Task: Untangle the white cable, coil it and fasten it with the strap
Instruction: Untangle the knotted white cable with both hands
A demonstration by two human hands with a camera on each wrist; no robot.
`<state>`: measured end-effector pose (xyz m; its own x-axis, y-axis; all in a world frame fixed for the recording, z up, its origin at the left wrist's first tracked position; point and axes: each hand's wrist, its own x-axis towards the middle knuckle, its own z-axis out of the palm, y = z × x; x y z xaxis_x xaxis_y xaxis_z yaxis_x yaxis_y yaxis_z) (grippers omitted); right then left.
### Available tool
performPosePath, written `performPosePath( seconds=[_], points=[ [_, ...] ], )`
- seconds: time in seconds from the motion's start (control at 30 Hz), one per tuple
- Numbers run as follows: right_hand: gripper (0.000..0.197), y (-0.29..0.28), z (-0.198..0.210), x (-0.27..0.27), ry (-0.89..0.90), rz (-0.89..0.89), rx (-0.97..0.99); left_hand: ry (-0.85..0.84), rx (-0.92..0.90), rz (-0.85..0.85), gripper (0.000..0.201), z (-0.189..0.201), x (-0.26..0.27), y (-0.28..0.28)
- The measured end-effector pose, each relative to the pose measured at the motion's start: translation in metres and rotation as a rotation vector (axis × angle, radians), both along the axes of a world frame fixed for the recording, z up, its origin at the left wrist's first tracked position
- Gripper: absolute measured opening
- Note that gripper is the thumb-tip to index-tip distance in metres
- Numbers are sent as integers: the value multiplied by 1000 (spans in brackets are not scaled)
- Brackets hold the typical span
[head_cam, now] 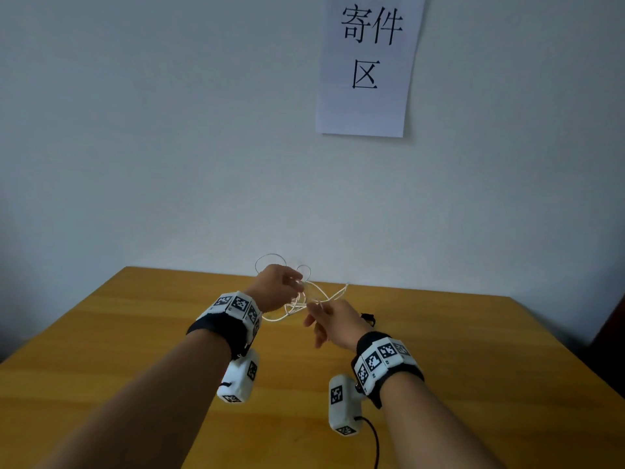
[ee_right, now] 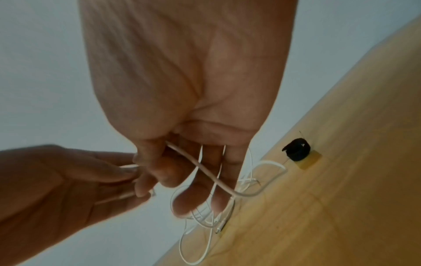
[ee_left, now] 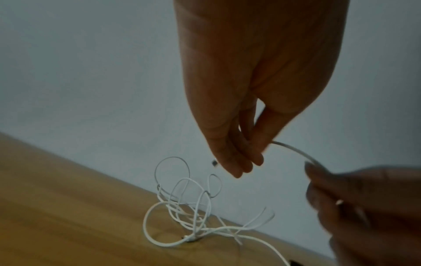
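The thin white cable is a loose tangle of loops, part lifted and part resting on the wooden table near the wall. My left hand is raised over the tangle and pinches a strand, with a connector end sticking out beside its fingertips. My right hand pinches the same cable close by; a short arc of cable runs between the two hands. In the right wrist view a strand crosses the right fingers. A rolled black strap lies on the table right of my right hand, also seen as the strap.
The table's far edge meets a pale wall just behind the tangle. A white paper sign with black characters hangs on the wall above. A black lead trails from the right wrist camera over the near table. A dark object stands past the table's right edge.
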<state>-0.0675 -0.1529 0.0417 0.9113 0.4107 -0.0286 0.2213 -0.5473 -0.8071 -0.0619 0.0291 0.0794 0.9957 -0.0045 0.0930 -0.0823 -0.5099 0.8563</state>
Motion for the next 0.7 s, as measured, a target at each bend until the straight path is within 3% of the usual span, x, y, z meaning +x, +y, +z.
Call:
performPosePath(
  seconds=[0.1, 0.2, 0.27, 0.4, 0.47, 0.7],
  points=[
    [47, -4, 6, -2, -34, -17, 17, -38, 456, -16, 26, -4, -10, 2],
    [45, -6, 11, -4, -64, -50, 26, 6, 605, -73, 33, -10, -14, 1],
    [41, -7, 13, -5, -81, -69, 30, 76, 525, -89, 27, -14, -15, 1],
    [37, -10, 15, -4, -57, -116, 85, 173, 26, -78, 28, -20, -13, -2],
    [36, -11, 16, -5, -28, -130, 123, 191, -135, -29, 28, -19, -14, -5],
    [34, -16, 17, -8, 8, -157, 204, 264, -361, 29, 26, -5, -24, -10]
  ],
)
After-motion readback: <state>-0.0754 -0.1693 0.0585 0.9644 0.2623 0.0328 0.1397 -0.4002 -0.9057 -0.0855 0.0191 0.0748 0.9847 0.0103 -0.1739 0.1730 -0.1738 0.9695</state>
